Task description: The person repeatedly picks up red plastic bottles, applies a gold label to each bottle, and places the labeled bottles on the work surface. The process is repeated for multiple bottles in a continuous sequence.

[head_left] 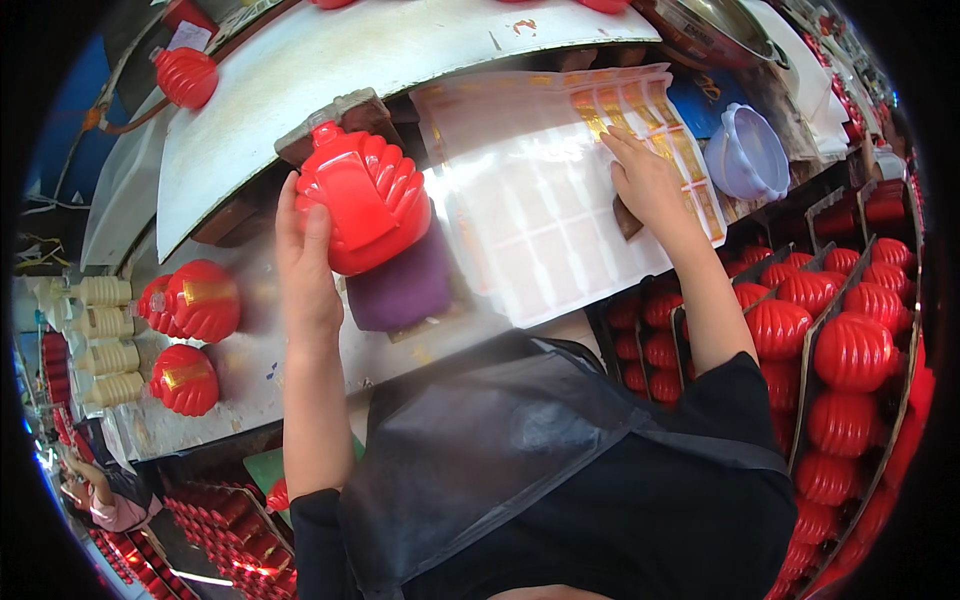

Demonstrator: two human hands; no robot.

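Red and glossy, the bottle is in the left hand, at its upper right. Grip: thumb on the near face, fingers along the left side, closed about that edge only; the opposite side is unsupported by any hand. Long axis: neck pointing away from the wearer, tilted slightly left; base toward the wearer, above the purple pad. Whether base and pad touch cannot be told.

The sheet, pale and mostly bare, lies flat to the right of the bottle, between the two hands. Its gold strips are at the far right portion, well apart from the left hand and directly by the right hand, which is clearly the nearer. Right hand: fingers extended and parted, tips on or just over the strips; no object seen in its grasp, though a thin piece under the fingertips could not be ruled out. A brown block is just beneath this palm.

Outward: the bowl is right of the right hand; crated bottles are nearer the wearer on that side. Left of the left hand, finished-looking bottles with gold patches lie on the table.
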